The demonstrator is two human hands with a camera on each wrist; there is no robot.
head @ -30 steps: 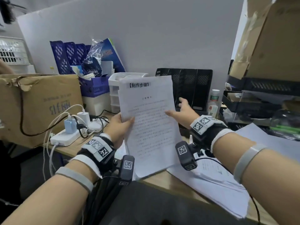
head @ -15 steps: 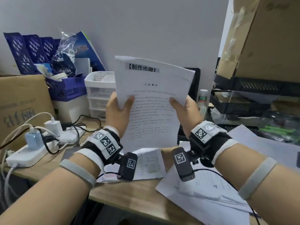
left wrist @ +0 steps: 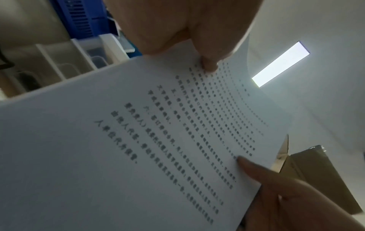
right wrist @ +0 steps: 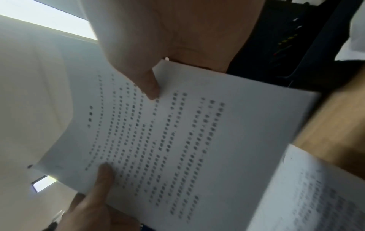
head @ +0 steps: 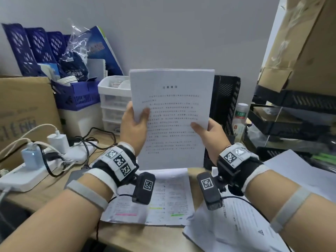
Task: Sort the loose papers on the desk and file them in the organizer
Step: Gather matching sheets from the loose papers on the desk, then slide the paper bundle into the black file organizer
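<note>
I hold a thin stack of printed white papers (head: 172, 117) upright above the desk, text facing me. My left hand (head: 135, 124) grips its left edge, thumb on the front. My right hand (head: 207, 132) grips the lower right edge the same way. The left wrist view shows the papers (left wrist: 138, 148) with my left thumb (left wrist: 209, 65) pressed on the print. In the right wrist view the papers (right wrist: 197, 132) are pinched under my right thumb (right wrist: 148, 87). A black file organizer (head: 225, 106) stands behind the papers, mostly hidden. More loose papers (head: 163, 197) lie flat on the desk below.
White drawer unit (head: 112, 102) and blue file holders (head: 36, 46) stand at the back left. A power strip (head: 36, 171) with chargers and cables lies left. Black stacked trays (head: 291, 120) and a cardboard box (head: 300, 42) crowd the right. A small bottle (head: 240, 119) stands by the organizer.
The stack has been lifted higher and squared up. The headed top sheet seen before is gone from the front; a different page faces me. Both hands now grip the side edges.
</note>
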